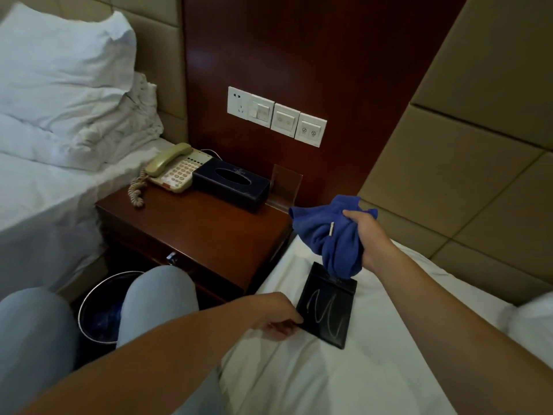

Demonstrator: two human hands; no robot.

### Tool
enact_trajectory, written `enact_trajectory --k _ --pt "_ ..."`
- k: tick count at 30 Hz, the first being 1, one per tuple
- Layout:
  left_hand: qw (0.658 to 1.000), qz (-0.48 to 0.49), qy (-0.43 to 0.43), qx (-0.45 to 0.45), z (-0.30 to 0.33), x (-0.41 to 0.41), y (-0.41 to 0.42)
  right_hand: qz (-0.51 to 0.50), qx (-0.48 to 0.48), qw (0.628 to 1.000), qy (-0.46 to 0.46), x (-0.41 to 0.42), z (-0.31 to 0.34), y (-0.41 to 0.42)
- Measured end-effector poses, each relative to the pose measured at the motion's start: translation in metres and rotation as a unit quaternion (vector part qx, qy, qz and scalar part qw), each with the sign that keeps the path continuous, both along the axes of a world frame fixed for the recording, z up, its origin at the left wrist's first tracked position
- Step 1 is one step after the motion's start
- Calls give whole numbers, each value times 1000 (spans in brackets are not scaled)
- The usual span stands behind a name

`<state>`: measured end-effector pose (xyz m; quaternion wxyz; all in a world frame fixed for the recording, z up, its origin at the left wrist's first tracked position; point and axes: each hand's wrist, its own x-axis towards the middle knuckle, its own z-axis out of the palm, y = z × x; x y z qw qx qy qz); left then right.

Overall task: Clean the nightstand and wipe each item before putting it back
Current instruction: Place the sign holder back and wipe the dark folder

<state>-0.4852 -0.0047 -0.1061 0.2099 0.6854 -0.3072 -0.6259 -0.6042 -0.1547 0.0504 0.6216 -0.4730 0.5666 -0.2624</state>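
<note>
The dark wooden nightstand (194,229) stands between two beds. At its back sit a beige telephone (173,169), a dark blue tissue box (230,184) and a clear acrylic stand (285,187). A flat black tablet with a white scribble (327,310) lies on the white sheet of the right bed. My left hand (279,317) grips its near left edge. My right hand (369,235) holds a bunched blue cloth (326,235) just above the tablet's far end.
A round metal waste bin (98,307) stands on the floor in front of the nightstand, between my knees (161,295). The left bed carries white pillows (65,79). Wall switches (276,115) are mounted above the nightstand.
</note>
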Motion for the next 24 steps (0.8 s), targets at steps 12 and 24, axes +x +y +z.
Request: enact_trajectory --k 12,24 --pt "959 203 192 -54 16 33 38 117 18 993 23 -20 27 38" --pt "879 374 257 -149 0 133 45 233 2 948 219 65 7 43"
